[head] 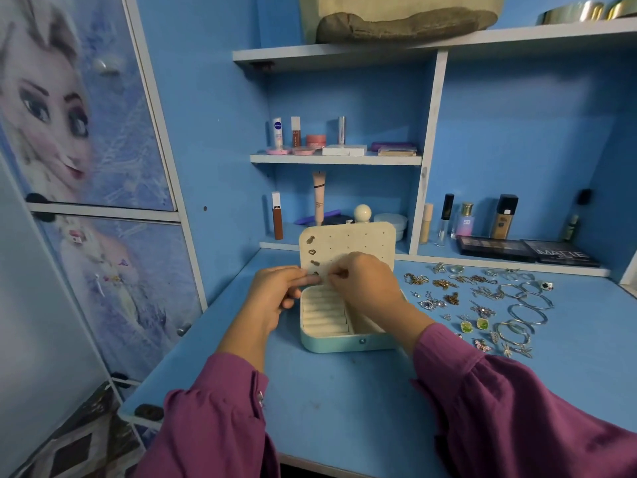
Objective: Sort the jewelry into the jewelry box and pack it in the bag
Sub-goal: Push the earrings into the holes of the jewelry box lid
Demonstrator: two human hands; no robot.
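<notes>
A small light-blue jewelry box (344, 343) stands open on the blue desk, its cream lid panel (358, 241) upright with several small stud earrings pinned down its left side. My left hand (275, 291) holds the panel's lower left edge, fingers curled behind it. My right hand (362, 281) pinches a tiny earring (315, 274) against the panel's lower part. Cream ring rolls (324, 312) fill the box's left compartment. Loose jewelry (482, 301) lies spread to the right of the box: earrings, rings, hoops and bangles.
Makeup bottles and tubes stand on the shelves behind the box, with two dark eyeshadow palettes (524, 251) at the back right. A printed cupboard door (86, 132) bounds the left. A bag (396, 19) lies on the top shelf.
</notes>
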